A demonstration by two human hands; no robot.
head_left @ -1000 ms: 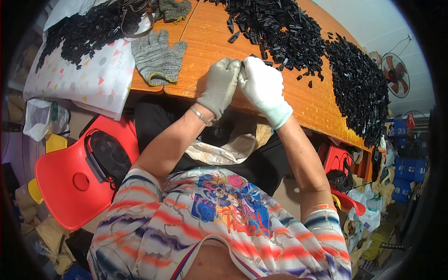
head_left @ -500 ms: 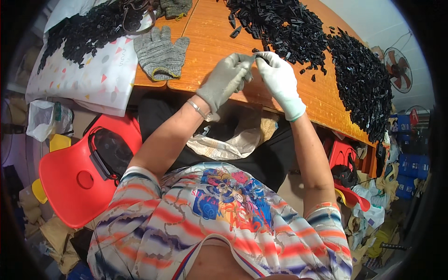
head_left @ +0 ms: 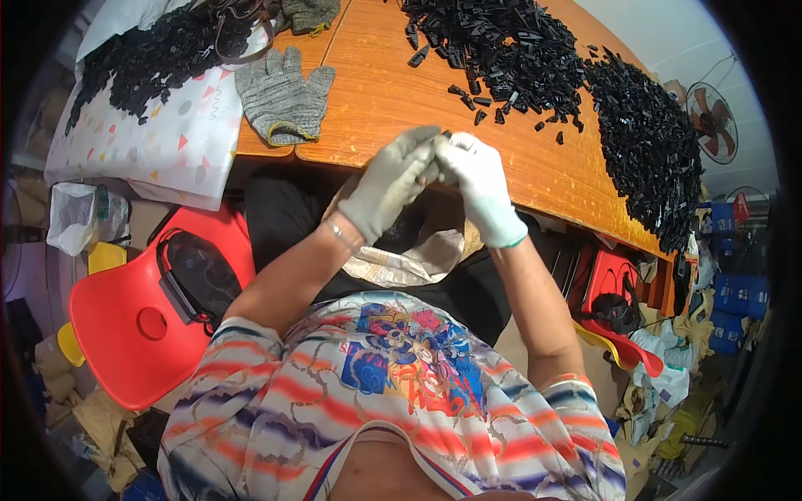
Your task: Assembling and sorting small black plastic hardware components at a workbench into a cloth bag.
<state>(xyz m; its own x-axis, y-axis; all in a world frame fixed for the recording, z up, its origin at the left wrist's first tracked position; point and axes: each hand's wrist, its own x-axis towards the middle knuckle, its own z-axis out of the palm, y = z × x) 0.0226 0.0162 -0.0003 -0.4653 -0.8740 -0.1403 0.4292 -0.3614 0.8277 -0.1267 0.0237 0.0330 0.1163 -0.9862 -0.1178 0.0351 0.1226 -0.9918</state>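
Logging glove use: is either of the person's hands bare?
No: the left hand wears a greyish glove, the right hand a white glove.

Striped shirt (head_left: pixel 393 367), pale-gloved hands (head_left: pixel 479 177), apparently black trousers (head_left: pixel 472 299)

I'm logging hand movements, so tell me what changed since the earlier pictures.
The left hand and right hand have drawn back toward the body; a small dark piece shows at the right hand's fingertips. No release is visible. The flat grey glove and left red chair stayed put.
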